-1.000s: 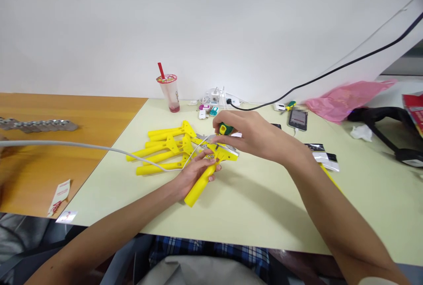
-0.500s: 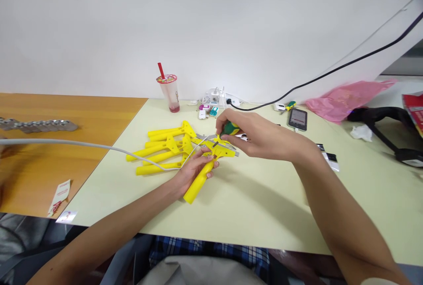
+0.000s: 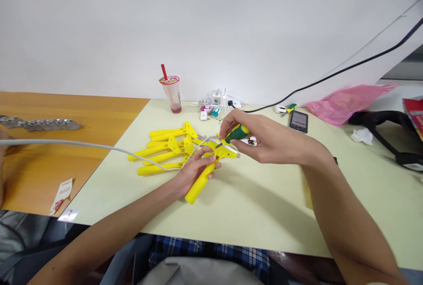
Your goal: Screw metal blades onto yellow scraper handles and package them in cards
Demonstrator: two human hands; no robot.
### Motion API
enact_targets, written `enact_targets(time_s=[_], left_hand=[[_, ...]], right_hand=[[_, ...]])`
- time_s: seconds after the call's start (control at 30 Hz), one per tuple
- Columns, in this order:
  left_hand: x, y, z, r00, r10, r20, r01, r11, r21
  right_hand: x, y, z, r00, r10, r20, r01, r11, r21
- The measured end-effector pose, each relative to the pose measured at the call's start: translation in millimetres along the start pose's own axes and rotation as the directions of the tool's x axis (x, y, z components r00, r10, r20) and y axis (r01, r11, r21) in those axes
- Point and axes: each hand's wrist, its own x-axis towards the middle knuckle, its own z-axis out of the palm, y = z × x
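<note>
My left hand (image 3: 198, 166) is closed around yellow-handled pliers (image 3: 200, 183) near their head, with one handle angling toward the table's front edge. In my right hand (image 3: 256, 137) is a green-and-yellow screwdriver (image 3: 237, 132). Its metal tip points down-left and meets the head of the held pliers; whether it sits in a screw is too small to tell. Several more yellow pliers (image 3: 158, 158) lie on the table just left of and behind my left hand, handles to the left. A thin pale cable (image 3: 132, 153) crosses over them to my left wrist.
Along the wall stand a drink cup (image 3: 172, 95) with a red straw and a power strip (image 3: 216, 98) with plugs. To the right are a phone (image 3: 298, 121), a pink bag (image 3: 346, 102) and crumpled tissue (image 3: 362, 136). Metal parts (image 3: 42, 124) lie on the left wooden table, near another person's hand.
My right hand has tilted, so the screwdriver leans more to the right and more of its handle shows. My left hand keeps the pliers in nearly the same place. The view has shifted slightly.
</note>
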Motion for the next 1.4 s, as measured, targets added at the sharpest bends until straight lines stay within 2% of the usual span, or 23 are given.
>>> enact_targets(time_s=[0.17,0.33,0.53,0.63,0.73,0.87,1.0,1.07,1.2,1.33,1.4], left_hand=[[-1,1,1,1.000,0.013,0.005,-0.013,1.000,0.006],[-3,2,3,1.000,0.022,0.003,-0.022,1.000,0.011],[-2,1,2,1.000,0.024,0.015,-0.025,1.000,0.011],[-2,2,3,1.000,0.021,0.008,-0.021,1.000,0.007],[-3,3,4,1.000,0.022,0.006,-0.023,1.000,0.006],[-3,2,3,1.000,0.015,0.017,-0.015,1.000,0.006],[-2,0,0,1.000,0.018,0.021,-0.018,1.000,0.002],[-2,0,0,1.000,0.020,0.019,-0.020,1.000,0.000],[-2,1,1,1.000,0.008,0.012,-0.008,1.000,-0.004],[-1,2,3,1.000,0.003,-0.002,-0.003,1.000,-0.017],[-1,2,3,1.000,0.001,-0.005,-0.001,1.000,-0.020]], right_hand=[[2,1,2,0.998,0.031,-0.060,-0.034,0.998,-0.046],[6,1,7,0.993,-0.014,-0.118,-0.002,0.992,-0.129],[6,-3,12,0.995,-0.018,-0.102,0.006,0.993,-0.115],[6,-1,14,0.990,-0.090,-0.107,0.081,0.993,-0.085],[8,1,15,0.976,-0.151,-0.155,0.132,0.983,-0.127],[10,1,15,0.974,-0.125,-0.191,0.081,0.972,-0.223],[9,3,15,0.977,-0.164,-0.137,0.145,0.980,-0.139],[10,5,16,0.968,-0.189,-0.165,0.172,0.979,-0.113],[13,8,19,0.960,-0.166,-0.224,0.132,0.978,-0.160],[13,7,20,0.975,-0.156,-0.157,0.143,0.985,-0.094],[13,7,21,0.972,-0.168,-0.163,0.160,0.985,-0.066]])
